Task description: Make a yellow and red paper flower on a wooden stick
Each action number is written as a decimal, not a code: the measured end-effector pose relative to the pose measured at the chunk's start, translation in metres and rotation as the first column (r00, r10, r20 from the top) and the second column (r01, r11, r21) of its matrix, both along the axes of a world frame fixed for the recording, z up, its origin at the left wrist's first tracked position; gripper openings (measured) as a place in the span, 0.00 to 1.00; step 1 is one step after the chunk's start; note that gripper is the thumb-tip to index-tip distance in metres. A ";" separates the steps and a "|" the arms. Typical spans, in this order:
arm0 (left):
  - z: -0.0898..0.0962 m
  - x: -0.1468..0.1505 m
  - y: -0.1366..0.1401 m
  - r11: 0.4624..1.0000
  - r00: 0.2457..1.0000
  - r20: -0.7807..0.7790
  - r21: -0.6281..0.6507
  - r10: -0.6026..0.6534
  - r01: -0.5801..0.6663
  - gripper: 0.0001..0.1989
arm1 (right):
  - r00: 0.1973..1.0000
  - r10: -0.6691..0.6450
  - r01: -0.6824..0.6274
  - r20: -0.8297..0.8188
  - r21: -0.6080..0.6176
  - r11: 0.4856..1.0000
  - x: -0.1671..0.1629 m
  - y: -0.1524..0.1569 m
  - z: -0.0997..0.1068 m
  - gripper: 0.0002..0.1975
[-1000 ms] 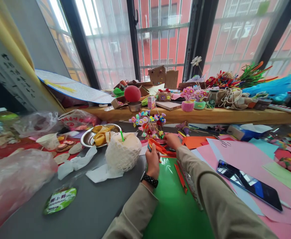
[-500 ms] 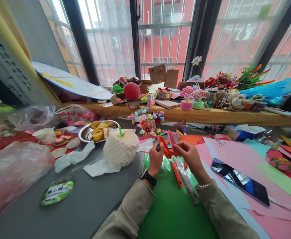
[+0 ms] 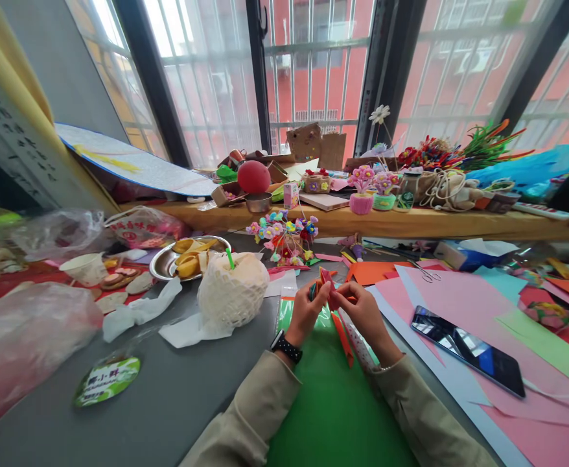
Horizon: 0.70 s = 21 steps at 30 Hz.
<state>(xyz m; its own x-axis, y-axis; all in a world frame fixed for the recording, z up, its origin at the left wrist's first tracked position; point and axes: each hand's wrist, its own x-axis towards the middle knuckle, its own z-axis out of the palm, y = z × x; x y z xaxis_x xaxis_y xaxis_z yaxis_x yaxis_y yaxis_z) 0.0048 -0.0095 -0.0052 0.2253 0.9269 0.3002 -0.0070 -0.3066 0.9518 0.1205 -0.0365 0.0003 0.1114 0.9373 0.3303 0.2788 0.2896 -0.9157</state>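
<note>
Above a green sheet (image 3: 333, 415), my two hands meet fingertip to fingertip. My left hand (image 3: 308, 314) is closed on a folded piece of orange paper, and a small dark object shows at its fingers. My right hand (image 3: 365, 318) pinches a folded pink paper strip (image 3: 326, 277) against the orange one; the fingers hide where the two papers meet. A folded orange paper strip (image 3: 341, 338) lies below my hands. Beside it is a clear ruler (image 3: 357, 340), partly covered by my right hand and sleeve.
A wrapped coconut (image 3: 233, 292) with a green straw stands left, by a metal bowl (image 3: 165, 263) of banana peels. A phone (image 3: 468, 350) lies on pink paper (image 3: 452, 301) at right, with scissors (image 3: 428, 272) behind. Pipe-cleaner flowers (image 3: 284, 233) stand ahead.
My right hand has moved left to my left hand. The pink strip, held apart earlier, is now against the orange paper. The view has shifted slightly.
</note>
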 end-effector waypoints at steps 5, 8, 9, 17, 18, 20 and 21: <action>-0.002 0.000 0.002 0.998 0.997 -0.038 0.009 0.066 -0.066 0.15 | 0.997 -0.058 0.057 0.044 0.020 0.998 -0.002 -0.001 0.002 0.11; -0.003 0.000 0.003 0.999 0.998 -0.041 0.002 0.053 -0.053 0.15 | 0.992 -0.105 0.104 0.072 0.030 0.994 -0.002 -0.001 0.002 0.11; -0.003 0.001 0.003 0.999 0.999 -0.033 -0.003 0.039 -0.039 0.15 | 0.992 -0.101 0.099 0.077 0.023 0.995 -0.001 -0.001 0.002 0.11; 0.002 0.002 0.001 0.975 0.991 0.106 -0.197 -0.082 0.102 0.16 | 0.991 -0.062 0.059 0.118 0.032 0.998 -0.002 -0.003 0.002 0.14; 0.003 0.002 0.001 0.970 0.987 0.128 -0.209 -0.100 0.126 0.16 | 0.991 -0.070 0.065 0.116 0.042 0.997 -0.002 -0.003 0.002 0.14; 0.004 0.002 0.000 0.961 0.977 0.164 -0.216 -0.137 0.171 0.16 | 0.990 -0.085 0.078 0.111 0.058 0.995 -0.004 -0.004 0.001 0.13; 0.004 0.002 0.000 0.957 0.974 0.176 -0.223 -0.145 0.183 0.16 | 0.990 -0.091 0.085 0.108 0.065 0.994 -0.005 -0.004 0.001 0.13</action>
<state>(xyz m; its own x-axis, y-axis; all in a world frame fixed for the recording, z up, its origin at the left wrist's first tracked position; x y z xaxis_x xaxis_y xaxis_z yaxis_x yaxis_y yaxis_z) 0.0071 -0.0098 -0.0008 0.3482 0.9297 0.1203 -0.1920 -0.0549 0.9799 0.1151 -0.0402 0.0009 0.1523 0.9036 0.4004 0.4042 0.3127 -0.8595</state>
